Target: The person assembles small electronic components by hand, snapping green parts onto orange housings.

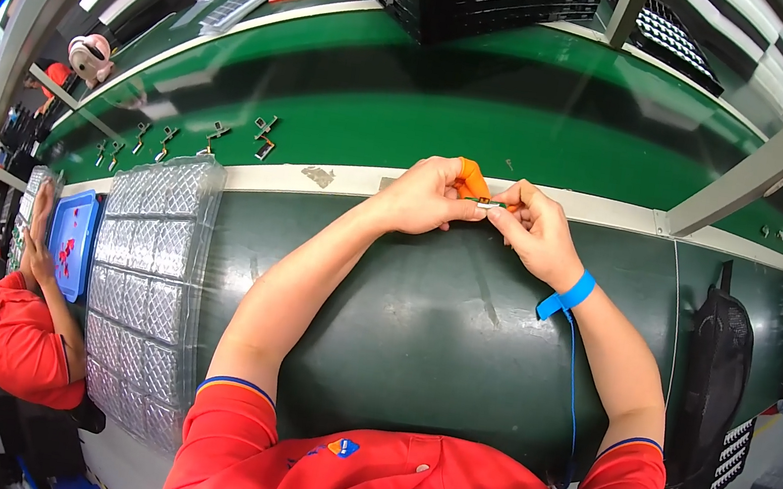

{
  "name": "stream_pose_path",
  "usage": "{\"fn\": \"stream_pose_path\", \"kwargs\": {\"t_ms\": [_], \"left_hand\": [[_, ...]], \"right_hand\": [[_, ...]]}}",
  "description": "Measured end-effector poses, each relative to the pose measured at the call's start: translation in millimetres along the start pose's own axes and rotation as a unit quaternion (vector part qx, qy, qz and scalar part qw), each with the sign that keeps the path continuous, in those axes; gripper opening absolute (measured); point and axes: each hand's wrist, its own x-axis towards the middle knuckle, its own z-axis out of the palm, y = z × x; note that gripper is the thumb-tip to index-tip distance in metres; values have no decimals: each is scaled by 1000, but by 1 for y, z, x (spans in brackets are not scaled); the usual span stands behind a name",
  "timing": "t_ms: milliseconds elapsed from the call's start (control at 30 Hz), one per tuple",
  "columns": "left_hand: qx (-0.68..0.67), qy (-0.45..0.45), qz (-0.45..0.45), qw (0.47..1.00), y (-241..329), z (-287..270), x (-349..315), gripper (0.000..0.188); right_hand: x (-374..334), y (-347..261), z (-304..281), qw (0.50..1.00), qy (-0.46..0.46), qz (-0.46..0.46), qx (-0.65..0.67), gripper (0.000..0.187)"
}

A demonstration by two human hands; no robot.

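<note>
Both hands meet over the white front rail of the green conveyor belt. Between their fingertips is a small part (pixel 486 204) with green and silvery bits, too small to name. My left hand (pixel 428 195) pinches its left end, with orange finger covers on some fingers. My right hand (pixel 538 233) pinches the other end, its thumb against the forefinger. Around the right wrist is a blue wrist strap (pixel 568 297), its cord running down towards me. Several small metal parts (pixel 265 138) with orange pieces lie on the belt to the left.
My dark green worktable (pixel 378 343) lies below the belt (pixel 407 132). Stacked clear plastic trays (pixel 146 280) stand left, beside a blue bin (pixel 68 264) of red pieces and a co-worker (pixel 30 324). Black crates (pixel 485 3) stand across the belt; a black bag (pixel 720 366) lies right.
</note>
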Motion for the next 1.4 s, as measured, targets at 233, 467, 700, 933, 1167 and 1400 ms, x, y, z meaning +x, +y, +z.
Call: {"fn": "stream_pose_path", "kwargs": {"t_ms": [233,467,700,933,1167,1400], "left_hand": [[110,238,81,962,-5,-18,19,27],[456,325,126,819,-28,-29,27,30],[151,286,170,931,6,-4,6,36],[79,228,100,965,9,13,1,34],[73,226,103,966,4,12,2,31],[93,218,96,967,4,13,3,32]], "right_hand": [[8,-17,-6,948,50,103,298,19],[6,-3,-27,802,-139,94,573,31],[8,-5,-25,781,-137,118,598,32],[5,-6,-23,776,-140,124,602,32],[5,-8,-21,777,-142,133,599,32],[4,-9,-22,787,-141,137,584,33]]}}
